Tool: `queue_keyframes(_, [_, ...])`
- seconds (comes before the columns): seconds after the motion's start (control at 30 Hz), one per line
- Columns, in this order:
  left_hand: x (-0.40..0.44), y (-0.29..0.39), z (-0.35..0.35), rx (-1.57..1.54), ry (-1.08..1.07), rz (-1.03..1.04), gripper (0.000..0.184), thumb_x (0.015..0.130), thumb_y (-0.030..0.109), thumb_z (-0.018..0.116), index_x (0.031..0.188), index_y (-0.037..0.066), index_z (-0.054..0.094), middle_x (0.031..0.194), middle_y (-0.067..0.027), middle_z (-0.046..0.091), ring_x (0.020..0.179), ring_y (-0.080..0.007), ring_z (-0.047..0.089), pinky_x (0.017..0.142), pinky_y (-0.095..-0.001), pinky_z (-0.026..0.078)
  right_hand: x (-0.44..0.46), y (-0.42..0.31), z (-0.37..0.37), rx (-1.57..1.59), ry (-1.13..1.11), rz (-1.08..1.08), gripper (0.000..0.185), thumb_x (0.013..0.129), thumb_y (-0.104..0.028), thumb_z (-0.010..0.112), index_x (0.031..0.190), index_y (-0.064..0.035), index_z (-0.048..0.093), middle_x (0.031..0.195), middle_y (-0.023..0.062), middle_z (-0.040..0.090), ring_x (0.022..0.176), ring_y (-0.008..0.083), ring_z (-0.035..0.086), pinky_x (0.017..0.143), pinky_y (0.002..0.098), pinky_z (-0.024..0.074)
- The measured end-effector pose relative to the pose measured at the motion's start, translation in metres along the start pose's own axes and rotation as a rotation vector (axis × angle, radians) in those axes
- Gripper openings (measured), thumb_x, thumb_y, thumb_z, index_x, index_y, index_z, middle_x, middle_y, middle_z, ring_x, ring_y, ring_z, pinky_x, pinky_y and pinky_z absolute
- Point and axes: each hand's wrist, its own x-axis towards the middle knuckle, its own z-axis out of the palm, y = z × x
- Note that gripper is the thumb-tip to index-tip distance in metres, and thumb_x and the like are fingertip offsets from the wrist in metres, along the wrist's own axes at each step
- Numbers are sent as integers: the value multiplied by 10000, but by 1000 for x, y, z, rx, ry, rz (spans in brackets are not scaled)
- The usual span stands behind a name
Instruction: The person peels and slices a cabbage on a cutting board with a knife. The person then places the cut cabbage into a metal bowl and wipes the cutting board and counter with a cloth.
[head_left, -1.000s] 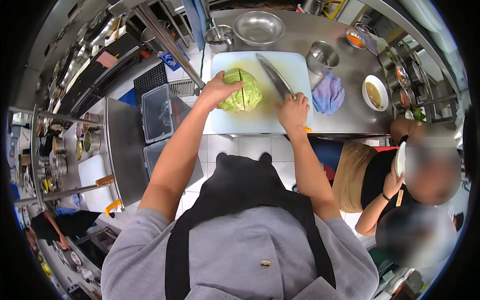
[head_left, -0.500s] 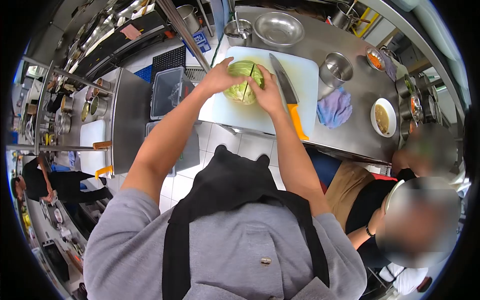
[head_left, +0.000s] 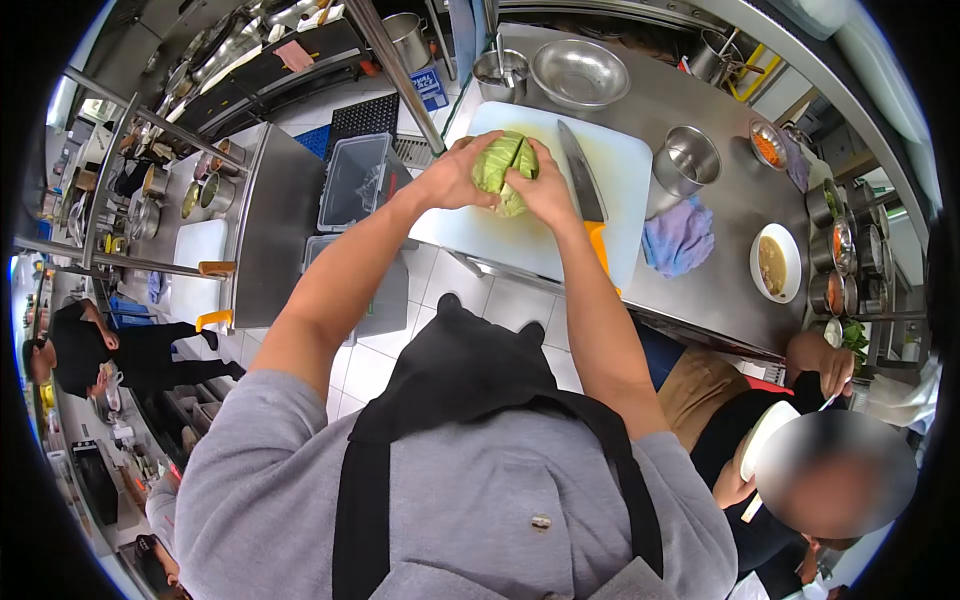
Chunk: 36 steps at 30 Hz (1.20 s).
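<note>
A pale green cabbage with a dark cut line down its top rests on the white cutting board. My left hand wraps its left side, fingers curved over the leaves. From the right, my right hand grips the other side, thumb lying near the cut. Just right of it, a large knife with an orange handle lies flat on the board, touched by neither hand. The cabbage's underside is hidden.
Behind the board stand a steel pot and a wide steel bowl. To its right are another pot, a purple-blue cloth and a white bowl of brownish food. A co-worker stands close on my right.
My left hand has come down and closed around the cabbage's left side. My right hand stays on the cabbage. The view has shifted slightly, and the co-worker's hands have moved.
</note>
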Motion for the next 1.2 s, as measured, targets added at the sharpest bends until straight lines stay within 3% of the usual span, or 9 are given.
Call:
queue_keyframes(0.23, [5, 11, 25, 84, 82, -84, 1038, 700, 224, 820, 1609, 159, 324, 1515, -317, 436, 1423, -464, 429, 1177, -464, 413, -2, -10, 9, -25, 31, 65, 925, 757, -233, 766, 1563, -31, 360, 1462, 309, 491, 1332, 439, 535, 1140, 435, 438])
queue_keyframes(0.3, [9, 10, 37, 178, 225, -174, 1066, 711, 289, 818, 1629, 206, 284, 1452, -399, 450, 1374, -571, 429, 1166, -497, 417, 0, -8, 11, -44, 38, 55, 933, 762, -198, 760, 1581, -81, 329, 1482, 309, 448, 1323, 465, 537, 1129, 448, 457])
queue_keyframes(0.37, [11, 5, 37, 206, 268, -124, 1043, 715, 281, 808, 1625, 226, 301, 1450, -403, 448, 1312, -567, 496, 1130, -504, 451, 0, -6, 8, -37, 31, 53, 933, 763, -193, 758, 1585, -88, 328, 1482, 312, 446, 1322, 466, 537, 1129, 449, 457])
queue_keyframes(0.43, [12, 14, 25, 199, 180, -143, 965, 720, 207, 788, 1585, 130, 368, 1335, -337, 591, 1275, -483, 558, 1086, -465, 491, 0, -7, 9, -26, 35, 61, 933, 765, -187, 755, 1588, -96, 328, 1483, 314, 445, 1321, 468, 537, 1129, 449, 456])
queue_keyframes(0.57, [44, 12, -8, 208, 79, -94, 911, 721, 233, 777, 1555, 118, 429, 1281, -302, 644, 1246, -427, 602, 1038, -433, 521, 1, -6, 8, -28, 73, 91, 916, 779, -165, 751, 1588, -91, 327, 1482, 321, 442, 1320, 474, 535, 1123, 453, 460])
queue_keyframes(0.63, [58, 24, -36, 175, -138, -127, 864, 719, 271, 760, 1520, 100, 484, 1288, -273, 661, 1233, -386, 625, 1044, -408, 514, -3, -5, 10, -36, 88, 96, 901, 786, -154, 746, 1583, -90, 331, 1479, 322, 443, 1316, 479, 536, 1120, 458, 462])
queue_keyframes(0.77, [85, 11, -48, 303, -68, -17, 789, 754, 338, 719, 1454, 14, 549, 1318, -254, 662, 1213, -378, 645, 1064, -389, 490, -4, -15, 25, -77, 183, 161, 858, 798, -121, 708, 1571, -67, 339, 1440, 339, 479, 1272, 493, 560, 1108, 462, 466])
queue_keyframes(0.97, [99, 18, -85, 157, -109, -145, 699, 788, 376, 718, 1358, -19, 629, 1321, -250, 665, 1207, -354, 659, 1036, -385, 503, -1, -25, 26, -155, 210, 307, 794, 796, -94, 664, 1535, -32, 379, 1308, 329, 614, 1193, 484, 620, 1064, 461, 495])
queue_keyframes(1.2, [106, 20, -108, -87, 226, -101, 657, 827, 377, 705, 1354, -3, 611, 1192, -255, 713, 1115, -388, 690, 980, -409, 528, -1, 6, 35, -52, 307, 213, 728, 808, -60, 662, 1501, -10, 441, 1298, 254, 670, 1167, 375, 673, 1025, 409, 514])
